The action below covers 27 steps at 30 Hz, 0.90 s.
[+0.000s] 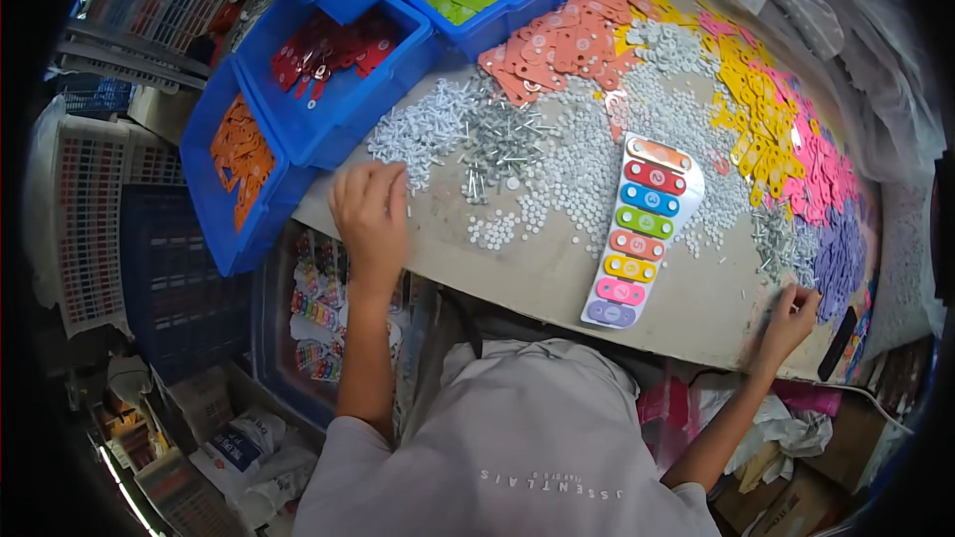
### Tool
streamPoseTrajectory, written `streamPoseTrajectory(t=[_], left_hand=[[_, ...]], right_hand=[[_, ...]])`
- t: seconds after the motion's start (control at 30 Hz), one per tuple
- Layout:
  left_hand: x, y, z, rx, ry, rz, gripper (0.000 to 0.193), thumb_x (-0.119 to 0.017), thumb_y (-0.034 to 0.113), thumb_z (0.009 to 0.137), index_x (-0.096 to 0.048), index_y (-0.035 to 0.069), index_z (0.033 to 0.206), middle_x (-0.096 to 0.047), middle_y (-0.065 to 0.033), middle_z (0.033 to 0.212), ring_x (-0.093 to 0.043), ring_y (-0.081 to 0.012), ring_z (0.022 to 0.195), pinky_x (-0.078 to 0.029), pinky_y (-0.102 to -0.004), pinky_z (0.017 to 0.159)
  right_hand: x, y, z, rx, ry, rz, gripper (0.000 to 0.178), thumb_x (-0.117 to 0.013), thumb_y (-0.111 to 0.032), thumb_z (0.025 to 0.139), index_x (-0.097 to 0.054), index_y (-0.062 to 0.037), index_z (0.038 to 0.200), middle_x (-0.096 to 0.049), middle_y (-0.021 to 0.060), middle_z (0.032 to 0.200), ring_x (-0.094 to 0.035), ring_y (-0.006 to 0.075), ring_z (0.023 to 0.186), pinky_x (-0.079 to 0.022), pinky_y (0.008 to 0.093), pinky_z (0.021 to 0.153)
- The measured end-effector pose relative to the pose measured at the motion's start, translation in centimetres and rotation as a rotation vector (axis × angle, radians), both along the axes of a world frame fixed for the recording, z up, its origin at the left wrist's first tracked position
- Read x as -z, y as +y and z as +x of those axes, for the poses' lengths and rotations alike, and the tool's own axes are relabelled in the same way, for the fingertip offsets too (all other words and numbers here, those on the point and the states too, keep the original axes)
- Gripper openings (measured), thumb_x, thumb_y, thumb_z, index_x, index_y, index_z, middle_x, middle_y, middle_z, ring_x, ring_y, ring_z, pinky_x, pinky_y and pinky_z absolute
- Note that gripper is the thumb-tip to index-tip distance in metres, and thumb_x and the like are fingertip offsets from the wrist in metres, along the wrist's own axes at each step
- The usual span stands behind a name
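While blue bins (pixel 373 107) hold bars (pixel 328 52), pins (pixel 418 131) lie loose.

A tan counter (pixel 477 273) carries a toy xylophone (pixel 649 200), white pins (pixel 420 129), silver pins (pixel 505 137), small white caps (pixel 571 164), and heaps of coral bars (pixel 559 48), yellow bars (pixel 748 104), pink bars (pixel 824 167) and purple bars (pixel 841 257).

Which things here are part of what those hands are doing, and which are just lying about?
Seems part of the work:
toy with coloured bars
purple bars by the right hand
white pins by the left hand
silver pins
blue bins

Probably just lying about:
dark flat slab
crumpled white plastic
cardboard box
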<state>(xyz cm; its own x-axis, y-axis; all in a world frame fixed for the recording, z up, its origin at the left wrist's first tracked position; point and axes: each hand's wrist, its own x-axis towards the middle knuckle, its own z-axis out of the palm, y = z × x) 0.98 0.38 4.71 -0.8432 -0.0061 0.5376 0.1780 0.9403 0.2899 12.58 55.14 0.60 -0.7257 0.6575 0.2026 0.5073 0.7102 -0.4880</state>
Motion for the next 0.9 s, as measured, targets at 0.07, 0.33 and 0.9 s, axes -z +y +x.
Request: streamPoseTrajectory(t=[0.07,0.33,0.9], left_hand=[[-0.3,-0.5,-0.1,-0.013,-0.013,-0.039,0.01,-0.074,0.008,0.084,-0.069,0.006,0.092,-0.062,-0.0067,0.093,-0.058,-0.0279,0.094,-0.043,-0.0416,0.085],[2.0,0.5,0.0,0.1,-0.222,-0.101,0.01,-0.075,0.011,0.081,-0.07,0.008,0.089,-0.063,-0.0054,0.089,-0.058,-0.0262,0.093,-0.039,-0.04,0.084],[-0.2,10.4,5.2,0.372,-1.144,1.377,0.012,-0.067,0.006,0.094,-0.07,-0.001,0.103,-0.073,-0.0084,0.085,-0.065,-0.0074,0.071,-0.049,-0.0195,0.063]], right_hand=[[0.4,-2.0,0.2,-0.052,0.232,-0.211,0.014,-0.061,-0.011,0.099,-0.056,0.0006,0.093,-0.058,0.0044,0.086,-0.053,0.013,0.083,-0.046,0.0282,0.079],[-3.9,-14.9,-0.5,-0.458,0.321,-0.224,0.008,-0.062,0.005,0.092,-0.062,0.0023,0.1,-0.061,0.0076,0.094,-0.058,0.0163,0.09,-0.048,0.0292,0.085],[-3.0,-20.8,-1.0,-0.651,0.306,-0.345,0.02,-0.074,0.009,0.078,-0.061,-0.0016,0.088,-0.069,0.0104,0.096,-0.062,0.0292,0.091,-0.05,0.0388,0.081]])
